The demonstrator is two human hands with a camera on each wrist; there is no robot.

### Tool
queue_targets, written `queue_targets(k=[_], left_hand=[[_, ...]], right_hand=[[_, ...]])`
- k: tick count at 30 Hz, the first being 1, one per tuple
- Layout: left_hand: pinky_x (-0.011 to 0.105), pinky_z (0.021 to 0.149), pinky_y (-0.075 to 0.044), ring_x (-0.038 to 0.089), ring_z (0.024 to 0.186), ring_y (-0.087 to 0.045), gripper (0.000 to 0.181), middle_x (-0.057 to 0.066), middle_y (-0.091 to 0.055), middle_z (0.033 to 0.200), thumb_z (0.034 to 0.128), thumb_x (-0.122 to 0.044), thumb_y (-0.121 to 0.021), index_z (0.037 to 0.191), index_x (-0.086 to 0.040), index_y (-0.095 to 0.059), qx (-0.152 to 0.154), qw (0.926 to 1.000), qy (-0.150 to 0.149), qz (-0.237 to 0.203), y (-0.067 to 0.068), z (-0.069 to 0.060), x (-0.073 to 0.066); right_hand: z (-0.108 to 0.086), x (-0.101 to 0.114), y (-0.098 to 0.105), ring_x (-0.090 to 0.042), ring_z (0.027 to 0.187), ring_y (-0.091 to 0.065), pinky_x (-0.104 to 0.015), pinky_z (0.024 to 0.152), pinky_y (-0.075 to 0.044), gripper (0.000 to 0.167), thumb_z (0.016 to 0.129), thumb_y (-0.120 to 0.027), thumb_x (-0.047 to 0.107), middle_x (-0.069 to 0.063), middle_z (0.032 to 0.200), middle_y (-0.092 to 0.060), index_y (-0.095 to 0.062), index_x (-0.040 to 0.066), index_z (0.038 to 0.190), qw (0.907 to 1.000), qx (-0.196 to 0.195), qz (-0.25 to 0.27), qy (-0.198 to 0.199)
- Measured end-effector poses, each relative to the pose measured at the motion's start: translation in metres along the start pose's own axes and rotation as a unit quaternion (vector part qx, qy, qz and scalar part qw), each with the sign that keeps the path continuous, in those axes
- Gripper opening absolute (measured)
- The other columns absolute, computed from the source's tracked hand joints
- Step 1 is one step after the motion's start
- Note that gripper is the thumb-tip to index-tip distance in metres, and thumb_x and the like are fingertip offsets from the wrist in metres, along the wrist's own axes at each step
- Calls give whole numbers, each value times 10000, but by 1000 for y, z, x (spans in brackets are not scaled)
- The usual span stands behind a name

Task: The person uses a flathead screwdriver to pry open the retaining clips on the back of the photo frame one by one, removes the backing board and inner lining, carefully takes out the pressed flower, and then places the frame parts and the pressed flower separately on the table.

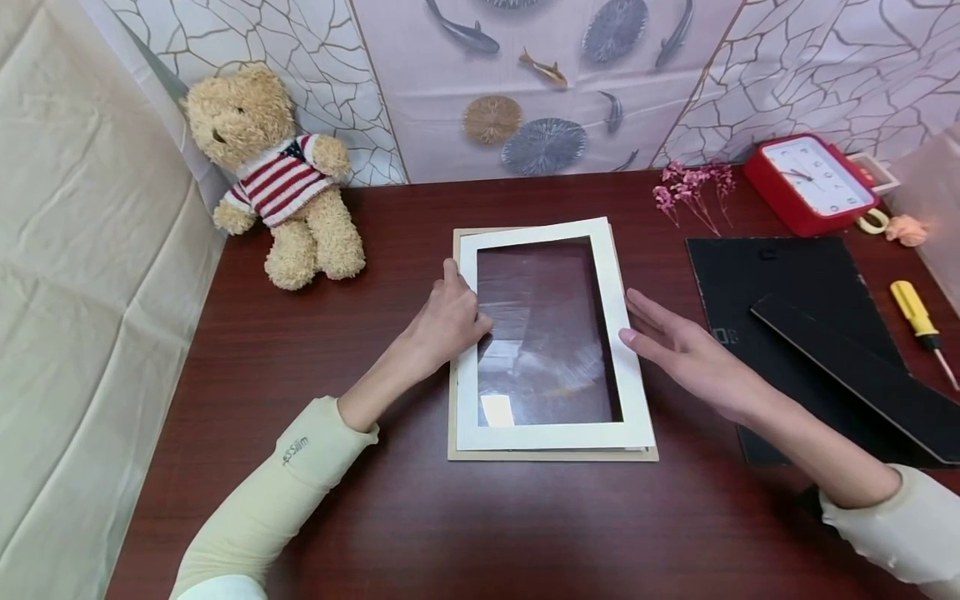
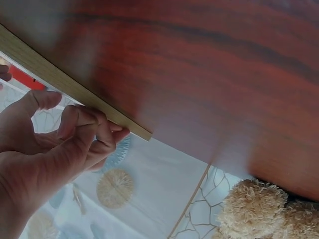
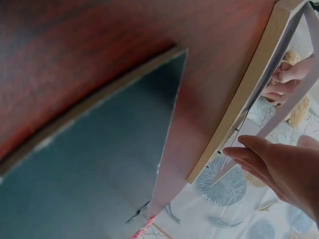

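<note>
A white rectangular mat [image 1: 555, 437] with a large window lies slightly askew over a light wooden picture frame [image 1: 454, 433]. Clear, shiny glazing [image 1: 540, 333] shows through the window. At the mat's left strip my left hand [image 1: 444, 327] has its fingers bent, and the thumb reaches over the inner edge. In the left wrist view those curled fingers [image 2: 94, 132] meet the frame's edge. My right hand [image 1: 693, 362] lies along the right side, fingers nearly straight, thumb touching the mat. From the right wrist, the mat [image 3: 294, 99] stands tilted off the frame [image 3: 239, 99].
A black backing board [image 1: 772, 258] with a black stand strip [image 1: 847, 367] lies at right, beside a yellow screwdriver [image 1: 911, 308]. Behind are pink dried flowers [image 1: 693, 187] and a red clock [image 1: 813, 183]. A teddy bear [image 1: 277, 183] sits at back left.
</note>
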State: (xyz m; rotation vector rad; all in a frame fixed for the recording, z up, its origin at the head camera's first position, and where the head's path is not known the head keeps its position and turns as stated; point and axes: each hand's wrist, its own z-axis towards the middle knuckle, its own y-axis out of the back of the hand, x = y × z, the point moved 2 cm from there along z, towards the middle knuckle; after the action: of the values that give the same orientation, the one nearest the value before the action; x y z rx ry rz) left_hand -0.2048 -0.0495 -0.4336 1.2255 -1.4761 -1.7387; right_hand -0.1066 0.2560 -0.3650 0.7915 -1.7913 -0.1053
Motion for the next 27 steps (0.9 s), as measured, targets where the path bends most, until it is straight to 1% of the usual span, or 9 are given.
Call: queue_targets(k=[4, 8, 11, 15, 18, 20, 22, 25, 27], left_hand=[[466, 657, -602, 379, 699, -557, 400, 307, -476, 1191, 920, -106, -660, 529, -24, -633, 109, 9998, -34, 174, 17, -8, -12], [510, 726, -628, 435, 762, -595, 378, 358, -475, 1236, 944, -76, -630, 586, 31, -685, 379, 9992, 78, 39, 34, -16, -22], [524, 746, -628, 441, 807, -600, 372, 353, -447, 1274, 952, -96, -610, 611, 30, -689, 472, 9987, 188, -55, 36, -18, -18], [510, 758, -609, 393, 820, -592, 354, 286, -417, 1265, 934, -133, -611, 607, 0, -645, 379, 9987, 326, -110, 21, -16, 4], [512, 812, -610, 405, 843, -611, 341, 281, -420, 1259, 949, -117, -625, 643, 31, -641, 424, 9981, 410, -194, 27, -20, 8], [516, 828, -614, 424, 860, -622, 338, 292, -426, 1260, 958, -99, -630, 662, 64, -653, 492, 9977, 433, -187, 39, -25, 2], [522, 817, -611, 433, 849, -624, 324, 296, -432, 1242, 956, -87, -624, 679, 78, -659, 443, 9984, 331, -100, 41, -27, 1], [520, 828, -615, 438, 874, -642, 336, 319, -417, 1297, 978, -135, -635, 871, 180, -686, 498, 9980, 396, -44, 33, -24, 7], [525, 846, -612, 442, 900, -654, 467, 345, -392, 1373, 989, -191, -641, 1091, 265, -637, 531, 9972, 506, -166, 21, -19, 18]], right_hand=[[3, 1, 0, -453, 1650, -279, -497, 1246, -372, 842, 1149, -603, 300, -202, 1835, -128, -90, 37, 1763, 10000, 71, -6, 65], [6, 1, -1, -447, 1651, -274, -474, 1239, -369, 833, 1148, -607, 273, -214, 1831, -129, -98, 30, 1760, 9998, 142, 57, 110], [7, 2, -2, -425, 1660, -263, -400, 1245, -381, 831, 1147, -610, 277, -204, 1833, -132, -105, 29, 1759, 9996, 195, 126, 130], [10, 6, -7, -389, 1670, -253, -171, 1178, -401, 828, 1143, -615, 283, -182, 1837, -138, -124, 18, 1755, 9990, 289, 265, 192], [13, 10, -11, -381, 1661, -276, -66, 1084, -400, 826, 1136, -630, 245, -183, 1833, -155, -133, 8, 1752, 9983, 302, 397, 303], [16, 12, -14, -373, 1622, -369, -64, 1043, -442, 828, 1121, -650, 189, -197, 1798, -274, -144, 16, 1753, 9979, 243, 464, 389], [19, 14, -15, -360, 1540, -502, -77, 994, -491, 827, 1104, -662, 127, -217, 1700, -460, -161, 18, 1753, 9974, 150, 543, 447], [22, 15, -17, -323, 1347, -692, -122, 941, -543, 820, 1086, -663, 59, -246, 1514, -650, -187, 28, 1753, 9958, 42, 802, 441], [23, 15, -17, -261, 1246, -758, -149, 938, -563, 804, 1083, -659, 44, -260, 1436, -698, -212, 39, 1752, 9937, -8, 1058, 376]])
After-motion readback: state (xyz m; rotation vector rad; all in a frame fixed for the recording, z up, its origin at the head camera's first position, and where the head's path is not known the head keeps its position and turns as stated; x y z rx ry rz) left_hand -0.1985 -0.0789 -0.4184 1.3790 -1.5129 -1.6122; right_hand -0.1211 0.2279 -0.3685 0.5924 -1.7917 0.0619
